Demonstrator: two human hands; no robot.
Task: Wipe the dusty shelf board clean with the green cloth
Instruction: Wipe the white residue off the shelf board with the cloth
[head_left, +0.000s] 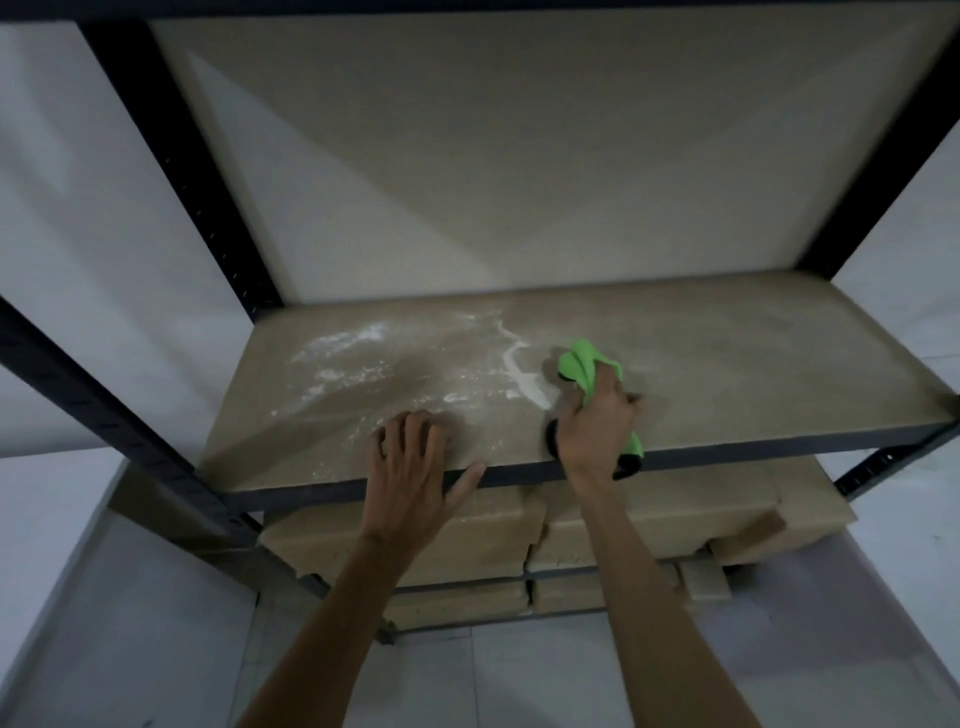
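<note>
Green soft cloth (579, 364) is bunched in your right hand (597, 426). The fingers are curled round it and press it down on the beige wooden shelf board (753, 374), near the middle and a little toward the front edge. One end of the cloth sticks out beyond the fingers. Another end hangs over the front edge beside your wrist, and something dark shows there too; I cannot tell what it is.

Just left of the cloth, a curved white line of dust (519, 371) lies on the board. Further left, loose white powder (343, 353) is spread over the left half. The right half looks already clean.

Your left hand (410, 457) lies flat on the front-left part of the board, with the fingers straight and spread and the thumb over the dark metal rim (311, 491). It holds nothing.

To my judgement you are in the middle of the wiping, about half done. The next move calls for a stroke to the left, through the line and into the powder, with steady pressure. Your left hand is in this path, so it should move away first.
</note>
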